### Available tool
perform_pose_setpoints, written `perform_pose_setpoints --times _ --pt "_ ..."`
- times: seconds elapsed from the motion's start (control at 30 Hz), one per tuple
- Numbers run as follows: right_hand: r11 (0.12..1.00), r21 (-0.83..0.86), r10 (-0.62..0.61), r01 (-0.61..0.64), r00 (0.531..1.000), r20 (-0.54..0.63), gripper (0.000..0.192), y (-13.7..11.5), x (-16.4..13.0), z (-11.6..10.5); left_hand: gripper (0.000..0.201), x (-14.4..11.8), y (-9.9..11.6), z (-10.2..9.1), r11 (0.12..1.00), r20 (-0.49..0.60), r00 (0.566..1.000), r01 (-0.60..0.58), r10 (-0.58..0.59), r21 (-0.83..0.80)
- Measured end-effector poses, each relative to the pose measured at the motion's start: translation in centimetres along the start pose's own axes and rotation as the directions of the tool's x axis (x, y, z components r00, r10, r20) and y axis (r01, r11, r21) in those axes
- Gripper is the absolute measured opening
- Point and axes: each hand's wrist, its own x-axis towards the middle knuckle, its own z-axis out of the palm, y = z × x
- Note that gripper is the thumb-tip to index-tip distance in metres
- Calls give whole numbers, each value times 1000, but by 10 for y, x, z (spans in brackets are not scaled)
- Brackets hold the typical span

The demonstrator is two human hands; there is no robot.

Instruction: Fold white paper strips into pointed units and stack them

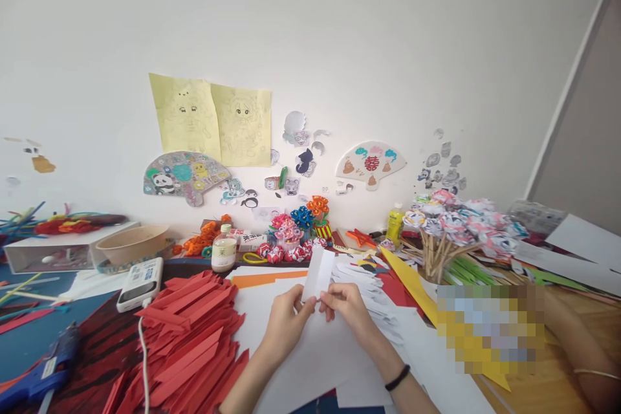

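Between my two hands a white paper strip [319, 270] stands up, with a crease running along its length. My left hand [285, 318] pinches its lower left edge between thumb and fingers. The fingertips of my right hand [348, 312] are closed on the lower right corner, close to the left thumb. Beneath the hands lie large white paper sheets [310, 362]. A pile of folded red paper strips [194, 343] is to the left, and a heap of white paper strips [363, 291] lies just behind my right hand.
A power bank [140, 284] with a white cable and a blue glue gun [53, 362] are at left. A bottle [224, 249] stands behind the red pile. At right are paper flowers on sticks [451, 226], yellow paper [407, 278] and another person's arm [582, 336], partly behind a blurred patch.
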Motion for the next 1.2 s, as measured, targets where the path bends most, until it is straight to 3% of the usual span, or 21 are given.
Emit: perform_pose_setpoints --times 0.1,0.27,0.6,0.73,0.83,0.9,0.97,1.03,1.13,1.2 --pt "1000 -10 -22 22 1000 20 37 -1 0 2 26 0 -1 1 1000 -2 1000 9 -9 -2" --pt "997 -69 -32 29 999 -43 39 -1 0 -1 29 1 3 -3 999 36 999 30 -29 -38" --pt "999 22 -30 30 1000 -3 41 1 -1 -1 32 2 4 -4 992 34 998 54 -50 -114" --pt "999 -24 -33 34 999 14 39 2 1 0 33 2 2 -2 992 16 998 66 -65 -112" --pt "998 -48 -29 27 999 -39 40 3 2 -1 29 0 3 -3 999 42 999 16 -15 -38" --pt "999 -43 -25 22 997 -70 41 2 2 -2 15 -1 5 -5 993 24 996 -91 90 80" --pt "999 -31 -11 9 997 -82 41 1 2 -4 27 -3 6 -9 940 -4 971 -231 240 252" --pt "1000 -20 6 -8 997 -74 41 0 2 -5 40 -3 6 -12 821 33 921 -362 389 441" --pt "1000 -22 20 -21 999 -48 41 0 2 -5 33 -2 2 -17 593 183 834 -508 521 624" --pt "999 -30 22 -23 999 -34 42 1 2 -5 29 -1 0 -20 496 249 786 -565 565 659"
